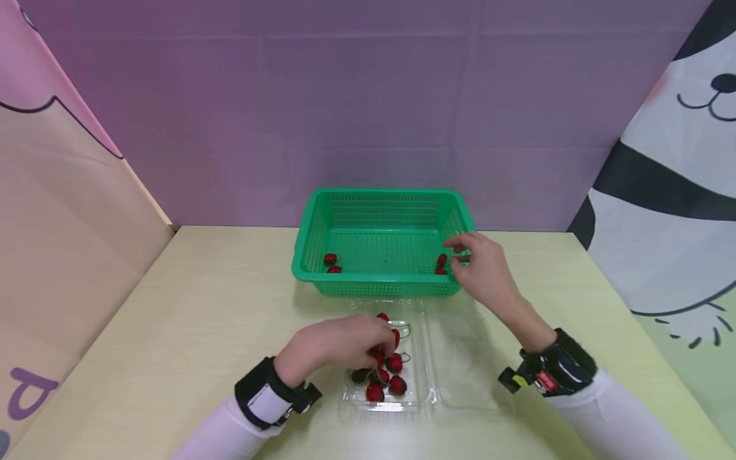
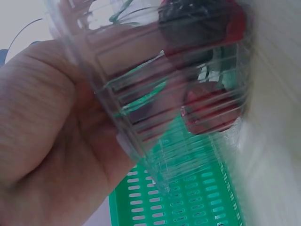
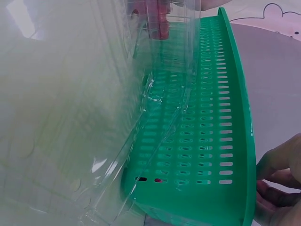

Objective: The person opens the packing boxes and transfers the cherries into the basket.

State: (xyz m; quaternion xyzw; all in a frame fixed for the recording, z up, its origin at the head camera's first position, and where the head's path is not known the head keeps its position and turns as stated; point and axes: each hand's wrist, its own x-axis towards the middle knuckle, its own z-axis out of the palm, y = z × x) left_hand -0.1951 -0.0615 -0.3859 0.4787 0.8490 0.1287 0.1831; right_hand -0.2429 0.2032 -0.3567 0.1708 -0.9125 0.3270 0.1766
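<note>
A clear plastic clamshell box [image 1: 427,383] lies on the table, with several red cherries [image 1: 397,385] in its left half. My left hand [image 1: 345,337] reaches into that half from the left and pinches a cherry [image 1: 377,353] between thumb and fingers, which partly hide it. Behind the box stands a green slotted basket [image 1: 374,278]. Over its right end is my right hand [image 1: 484,268], thumb and fingers apart with nothing between them. Just beside the fingertips, two cherries [image 1: 441,260] lie in the basket. Two more cherries [image 1: 330,259] are at its left end.
The box's clear lid [image 1: 474,390] lies folded out to the right, below my right forearm. A purple cloth backdrop [image 1: 368,115] rises right behind the basket. Printed panels [image 1: 661,191] flank the pale wooden table [image 1: 201,319].
</note>
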